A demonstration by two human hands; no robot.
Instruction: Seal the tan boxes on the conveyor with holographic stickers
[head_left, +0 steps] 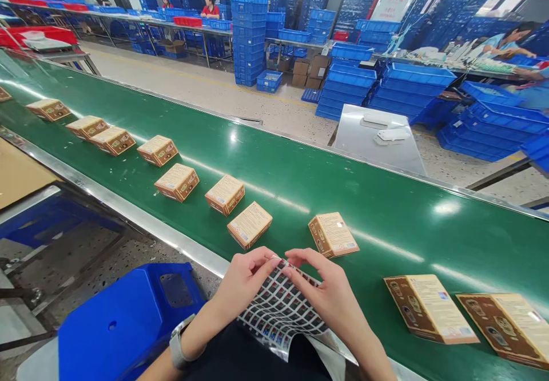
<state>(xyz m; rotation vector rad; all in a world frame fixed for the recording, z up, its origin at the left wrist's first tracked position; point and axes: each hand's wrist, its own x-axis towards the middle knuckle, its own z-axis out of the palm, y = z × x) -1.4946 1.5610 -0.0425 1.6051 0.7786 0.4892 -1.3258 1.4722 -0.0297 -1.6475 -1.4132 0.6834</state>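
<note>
Between my two hands I hold a sheet of small stickers (278, 301), a whitish grid with dark, colourful labels that curves down towards my lap. My left hand (249, 278) pinches its top edge between thumb and fingers. Right beside it, my right hand (321, 284) has its thumb and fingertips closed on the same edge. Just beyond my fingers, a brown and cream box (333, 234) lies on the green conveyor belt (283, 163). Another such box (250, 225) sits to the left, close to my left hand.
Several more matching boxes (178, 182) line the belt on the left, and two (433, 308) lie near right. A blue plastic stool (124, 318) stands at lower left. Beyond the belt are stacked blue crates (249, 38), a metal sheet (377, 138) and people at tables.
</note>
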